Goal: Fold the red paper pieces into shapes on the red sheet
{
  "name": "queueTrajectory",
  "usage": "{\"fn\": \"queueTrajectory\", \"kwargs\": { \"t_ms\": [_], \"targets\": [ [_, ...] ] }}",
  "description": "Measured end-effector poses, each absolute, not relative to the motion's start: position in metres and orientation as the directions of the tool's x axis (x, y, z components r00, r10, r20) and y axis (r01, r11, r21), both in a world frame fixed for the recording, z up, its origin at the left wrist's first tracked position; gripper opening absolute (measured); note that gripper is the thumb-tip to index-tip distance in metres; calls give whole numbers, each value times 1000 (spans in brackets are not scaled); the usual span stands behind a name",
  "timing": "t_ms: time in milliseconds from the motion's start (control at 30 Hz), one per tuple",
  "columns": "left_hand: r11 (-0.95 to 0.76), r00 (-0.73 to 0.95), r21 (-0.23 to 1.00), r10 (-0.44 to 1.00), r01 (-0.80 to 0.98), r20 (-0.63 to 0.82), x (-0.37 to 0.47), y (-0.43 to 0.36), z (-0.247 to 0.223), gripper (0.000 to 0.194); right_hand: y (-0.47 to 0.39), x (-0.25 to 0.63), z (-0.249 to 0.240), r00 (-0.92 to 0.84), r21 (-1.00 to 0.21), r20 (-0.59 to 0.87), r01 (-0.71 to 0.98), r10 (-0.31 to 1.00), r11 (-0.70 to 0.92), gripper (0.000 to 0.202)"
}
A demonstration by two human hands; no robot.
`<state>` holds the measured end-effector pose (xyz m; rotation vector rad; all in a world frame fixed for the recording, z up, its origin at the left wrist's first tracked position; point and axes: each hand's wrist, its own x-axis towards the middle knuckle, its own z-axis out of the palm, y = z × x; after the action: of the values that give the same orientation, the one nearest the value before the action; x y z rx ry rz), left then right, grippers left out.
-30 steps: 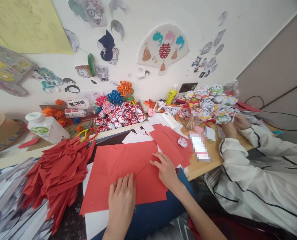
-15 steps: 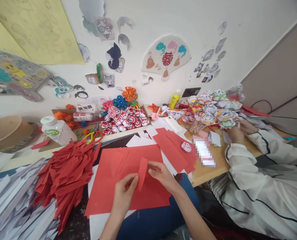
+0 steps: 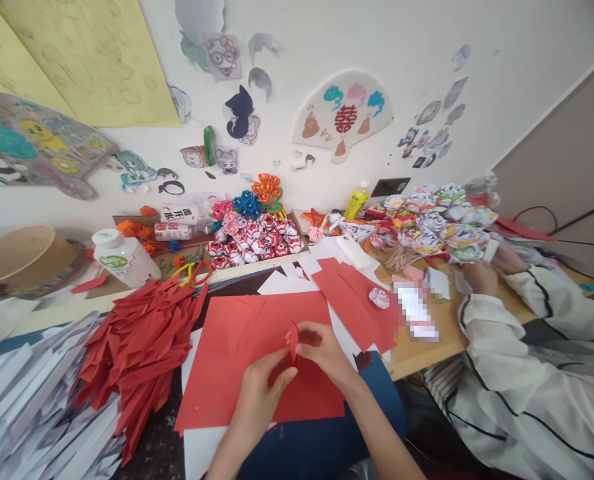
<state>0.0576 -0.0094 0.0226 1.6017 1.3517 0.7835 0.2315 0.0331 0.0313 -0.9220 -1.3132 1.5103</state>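
Note:
A small folded strip of red paper stands on edge between my two hands, over a large red sheet. My right hand pinches the strip near its middle. My left hand is at its lower end, thumb and fingers around the edge of the paper. Left of the sheet lies a heap of folded red strips, with a pile of white strips beside it.
Behind are a white bottle, scissors and red-white paper flowers. Red sheets and a phone lie to the right. Another person's white sleeve is at the far right.
The strip has turned from showing its broad face to nearly edge-on and looks narrower. My left hand has moved right and closer to my right hand. The whole view has shifted slightly.

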Motion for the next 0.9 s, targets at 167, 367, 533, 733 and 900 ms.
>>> {"fn": "queueTrajectory", "kwargs": {
  "t_ms": [167,367,533,733,900],
  "targets": [
    [47,248,940,959,339,-138,53,-7,22,42,34,235,30,-357,-990,-3,-133,934,-53,31],
    [-60,228,834,970,548,-80,56,-9,22,40,37,233,28,-324,-995,-47,-69,945,-73,29],
    [-30,-3,494,998,869,66,66,-6,20,36,33,228,22,-182,-981,-53,192,982,-18,28],
    [7,-65,589,995,808,77,69,15,16,22,32,220,10,-117,-860,-24,509,993,39,25],
    [-17,-55,496,990,868,129,70,25,10,19,36,211,9,14,-718,51,696,999,27,23]
  ]
}}
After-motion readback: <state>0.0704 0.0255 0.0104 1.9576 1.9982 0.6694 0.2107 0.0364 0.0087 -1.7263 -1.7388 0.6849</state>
